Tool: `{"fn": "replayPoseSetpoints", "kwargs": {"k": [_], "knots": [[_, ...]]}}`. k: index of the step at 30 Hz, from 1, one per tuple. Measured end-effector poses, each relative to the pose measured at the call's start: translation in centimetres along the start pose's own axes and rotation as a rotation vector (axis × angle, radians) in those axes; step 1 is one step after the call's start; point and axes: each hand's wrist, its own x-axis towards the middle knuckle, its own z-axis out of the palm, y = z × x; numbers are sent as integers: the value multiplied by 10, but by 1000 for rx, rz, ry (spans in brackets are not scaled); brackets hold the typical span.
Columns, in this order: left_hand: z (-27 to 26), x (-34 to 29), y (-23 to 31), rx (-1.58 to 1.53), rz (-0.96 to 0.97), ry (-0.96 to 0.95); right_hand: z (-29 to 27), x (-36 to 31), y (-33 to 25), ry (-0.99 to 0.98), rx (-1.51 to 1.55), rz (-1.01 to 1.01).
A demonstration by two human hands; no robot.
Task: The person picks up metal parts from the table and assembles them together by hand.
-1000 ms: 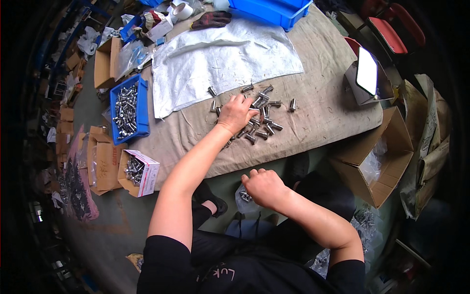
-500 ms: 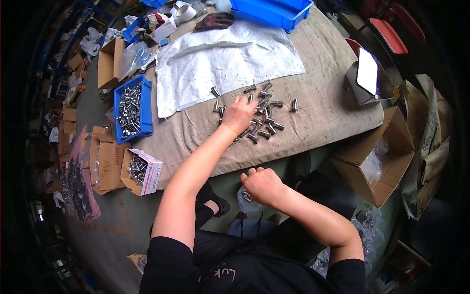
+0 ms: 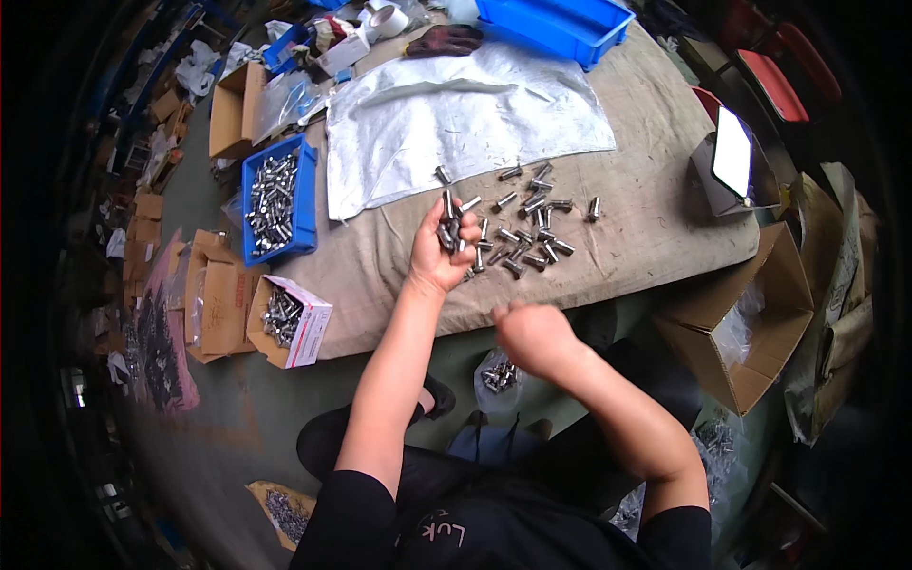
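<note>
Palm up over the table's near part, my left hand [image 3: 439, 249] has its fingers curled round several shiny metal bolts [image 3: 450, 226]. More headed bolts [image 3: 534, 204] lie loosely scattered on the cloth-covered table [image 3: 655, 190], just right of that hand. My right hand [image 3: 537, 337] is closed and slightly blurred, in front of the table's near edge; whatever its fingers might hold is hidden. Below it, a clear plastic bag [image 3: 499, 378] with small metal parts shows near the floor.
A blue bin [image 3: 309, 204] full of metal parts stands at the table's left, beside an open carton [image 3: 318, 332] of similar pieces. A white sheet [image 3: 456, 123] covers the far part. At right are a phone-like screen [image 3: 730, 152] and an open cardboard box [image 3: 760, 332].
My left hand has lifted away from the scattered bolts, turned palm up and now holds several. My right hand stays closed below the table edge. The whole view has shifted slightly.
</note>
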Motion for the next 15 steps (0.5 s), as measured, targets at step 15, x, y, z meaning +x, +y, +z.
{"fn": "replayPoseSetpoints", "kwargs": {"k": [15], "knots": [[40, -213, -73, 443, 397, 396, 14, 2, -71, -96, 1601, 56]]}}
